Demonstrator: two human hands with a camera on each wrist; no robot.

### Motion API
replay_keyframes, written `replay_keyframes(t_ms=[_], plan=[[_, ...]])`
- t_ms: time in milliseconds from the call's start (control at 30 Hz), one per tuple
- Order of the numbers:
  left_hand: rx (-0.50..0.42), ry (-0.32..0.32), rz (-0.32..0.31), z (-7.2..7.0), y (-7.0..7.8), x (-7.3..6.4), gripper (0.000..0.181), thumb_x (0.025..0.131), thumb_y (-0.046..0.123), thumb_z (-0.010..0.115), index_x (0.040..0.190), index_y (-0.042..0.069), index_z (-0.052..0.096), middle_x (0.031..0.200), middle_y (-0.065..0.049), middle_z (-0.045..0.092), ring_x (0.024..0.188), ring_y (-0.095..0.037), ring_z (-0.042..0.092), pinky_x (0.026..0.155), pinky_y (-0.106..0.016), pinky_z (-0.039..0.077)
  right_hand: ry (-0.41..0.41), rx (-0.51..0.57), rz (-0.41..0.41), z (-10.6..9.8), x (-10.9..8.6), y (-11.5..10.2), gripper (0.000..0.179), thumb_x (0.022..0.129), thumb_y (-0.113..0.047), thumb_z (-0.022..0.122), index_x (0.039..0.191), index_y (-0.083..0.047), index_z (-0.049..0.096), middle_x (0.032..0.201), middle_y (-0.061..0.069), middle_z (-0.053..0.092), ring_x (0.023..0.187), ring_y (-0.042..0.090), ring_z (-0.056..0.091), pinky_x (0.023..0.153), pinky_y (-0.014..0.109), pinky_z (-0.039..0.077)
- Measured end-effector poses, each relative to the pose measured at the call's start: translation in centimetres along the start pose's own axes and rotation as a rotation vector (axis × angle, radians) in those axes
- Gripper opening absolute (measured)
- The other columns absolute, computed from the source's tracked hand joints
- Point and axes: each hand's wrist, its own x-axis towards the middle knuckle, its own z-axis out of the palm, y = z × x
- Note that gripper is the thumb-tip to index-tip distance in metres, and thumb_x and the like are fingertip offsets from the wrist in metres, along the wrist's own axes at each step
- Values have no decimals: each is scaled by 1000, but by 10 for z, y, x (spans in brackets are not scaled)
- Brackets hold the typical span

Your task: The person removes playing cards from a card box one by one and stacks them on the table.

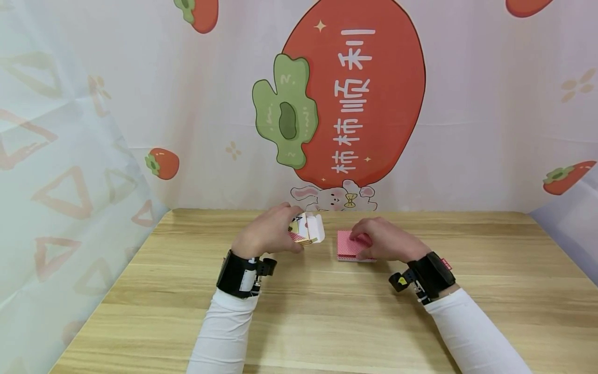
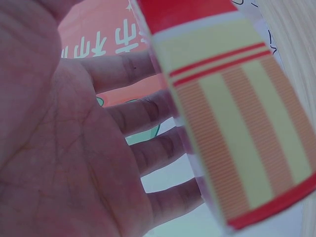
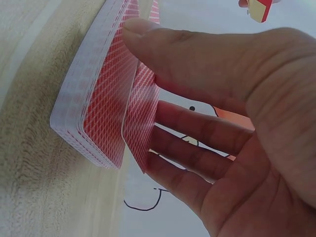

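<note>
Two hands at a wooden worktop [image 1: 317, 317]. The left hand [image 1: 267, 232] grips an open box [image 2: 237, 118]; to its right, the right hand [image 1: 391, 241] pinches a red-backed card [image 3: 140, 123] just above a deck [image 3: 79, 106] on the worktop.

White sleeves [image 1: 225, 330], black wristbands [image 1: 434, 275], small black wrist-mounted cameras [image 1: 268, 266], white patch [image 1: 247, 280] on left, red tag [image 1: 446, 264] on right

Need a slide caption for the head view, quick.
Left hand holds a small open box while the right hand grips red-backed cards at a wood-grain table.
</note>
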Motion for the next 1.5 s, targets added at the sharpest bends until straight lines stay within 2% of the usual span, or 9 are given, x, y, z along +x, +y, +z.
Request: replay_keyframes(t_ms=[600, 900, 1233, 1500], plan=[[14, -5, -3, 1, 0, 2, 72, 61, 34, 77, 125, 13, 52, 99, 0, 53, 87, -12, 45, 72, -24, 40, 3, 6, 9, 4, 1, 2, 48, 63, -29, 81, 107, -17, 65, 107, -3, 59, 93, 17, 50, 78, 29, 42], [15, -5, -10, 1, 1, 2, 71, 61, 33, 78, 124, 14, 53, 95, 5, 50, 87, -11, 45, 71, -24, 40, -7, 1, 15, 5, 2, 1, 47, 63, -29, 81, 106, -17, 65, 106, -2, 59, 93, 18, 50, 77, 30, 42], [16, -8, -17, 1, 1, 2, 70, 61, 33, 78, 124, 14, 53, 95, 5, 50, 87, -11, 45, 71, -24, 40, -11, 5, 32, 5, 1, 0, 47, 63, -30, 81, 105, -17, 65, 104, -3, 59, 92, 18, 49, 76, 30, 42], [14, -5, -11, 2, 0, 1, 71, 61, 33, 78, 124, 14, 53, 96, 5, 50, 87, -11, 46, 71, -24, 40, -11, -3, 12, 6, 1, 2, 46, 63, -31, 81, 104, -18, 66, 103, -4, 59, 90, 17, 50, 75, 29, 42]])
